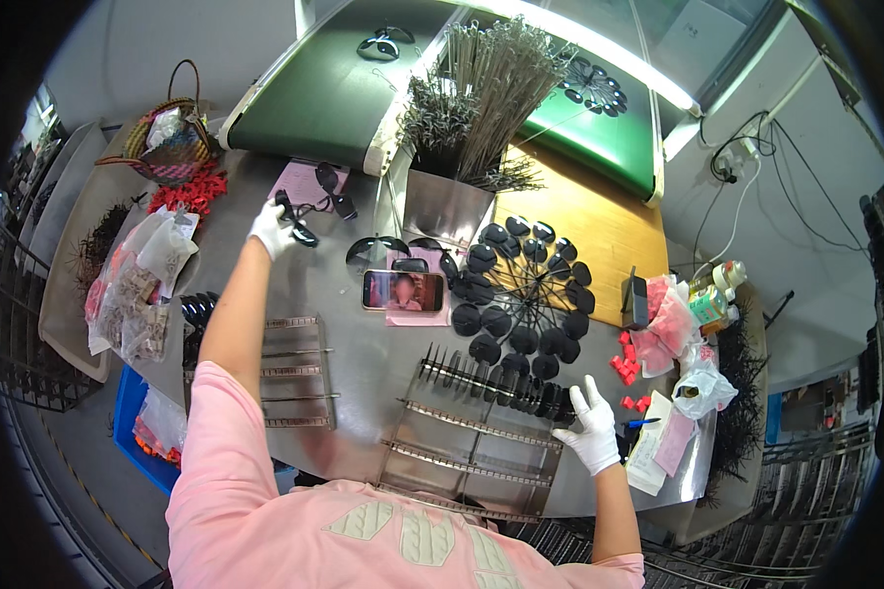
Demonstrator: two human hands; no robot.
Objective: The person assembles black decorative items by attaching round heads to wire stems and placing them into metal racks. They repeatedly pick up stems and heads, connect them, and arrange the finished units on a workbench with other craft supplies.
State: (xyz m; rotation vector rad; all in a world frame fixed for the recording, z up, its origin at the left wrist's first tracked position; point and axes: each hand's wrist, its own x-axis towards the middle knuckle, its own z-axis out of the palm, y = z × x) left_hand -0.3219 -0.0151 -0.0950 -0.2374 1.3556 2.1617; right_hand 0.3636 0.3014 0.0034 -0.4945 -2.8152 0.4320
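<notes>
At the left of the bench my left hand (273, 232), in a white glove, is closed on a dark, glossy sunglasses lens piece (305, 237). Just beyond it, more dark lens pieces (336, 193) lie by a pink sheet (303, 185). My right hand (595, 432), also gloved, has its fingers apart at the right end of a row of dark lenses (491, 384). These lenses stand on edge in a slotted metal rack (470, 439). Whether the right fingertips touch the last lens, I cannot tell.
Dark lenses on wires form a wheel (533, 287) mid-bench. A phone (403, 292) lies before a metal box (448, 207) of wire hooks. Another rack (298, 372) and plastic bags (147, 285) are left. Red clips (623, 361) and papers (660, 447) lie right; green conveyors (319, 83) behind.
</notes>
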